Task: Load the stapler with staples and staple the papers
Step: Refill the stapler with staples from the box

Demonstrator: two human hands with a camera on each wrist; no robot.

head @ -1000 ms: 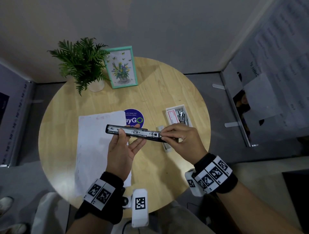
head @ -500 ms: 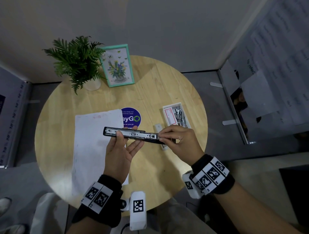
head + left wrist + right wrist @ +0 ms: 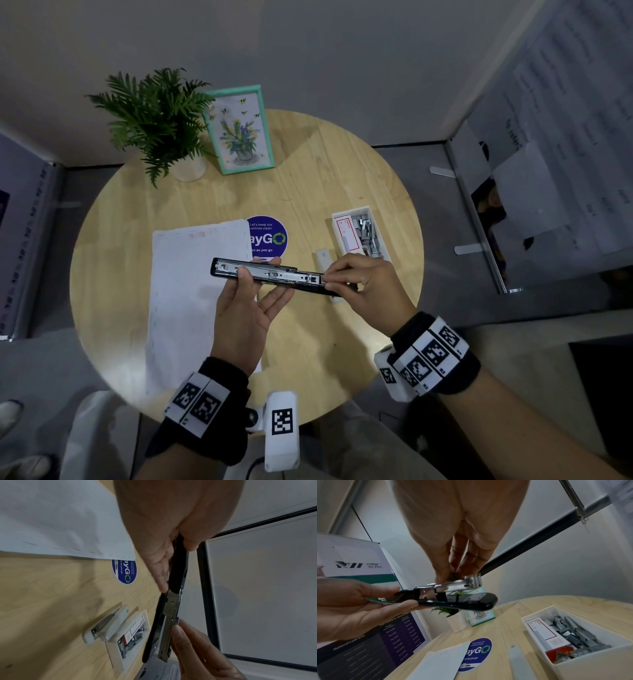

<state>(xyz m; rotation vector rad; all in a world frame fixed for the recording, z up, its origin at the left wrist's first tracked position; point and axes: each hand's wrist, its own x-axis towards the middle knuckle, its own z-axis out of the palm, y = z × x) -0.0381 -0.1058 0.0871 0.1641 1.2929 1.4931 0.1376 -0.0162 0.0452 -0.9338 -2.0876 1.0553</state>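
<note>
Above the round desk (image 3: 308, 178), a black stapler (image 3: 270, 275) lies level and opened, its metal staple rail showing. The left hand (image 3: 246, 315) has its grip on the stapler, thumb over the top; the right hand (image 3: 370, 287) pinches the rail's end. A white box (image 3: 375, 210) holds loose staples (image 3: 368, 236) and a red-printed packet. Papers (image 3: 191, 294) lie partly hidden under the left hand.

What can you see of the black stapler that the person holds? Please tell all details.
The black stapler is long and slim, with a glossy black body and a silver metal staple channel lying exposed along its top. It is held in the air above the round wooden table, roughly level. The left hand holds one end, thumb on top; the right hand pinches the metal part at the other end. Staples inside are not discernible.
</note>
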